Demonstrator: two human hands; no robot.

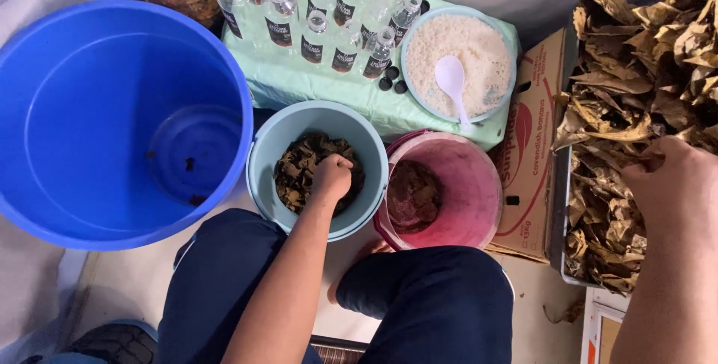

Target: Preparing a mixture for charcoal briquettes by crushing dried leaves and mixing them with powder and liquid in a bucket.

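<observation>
A big blue tub (112,121), clear small bottles (314,12), a rice bowl (458,61) with white spoon (452,80), a pink bucket (456,188).

We are looking down under soft, even daylight, with no hard shadows falling anywhere. The big blue tub (120,121) is glowing brightly, almost oversaturated, and a faint sheen is showing on the clear bottles (314,12). The right hand (673,184), close to the lens, is blurring slightly, while the left hand (331,177) is staying sharp. Straight edges are bending a little near the corners.
</observation>
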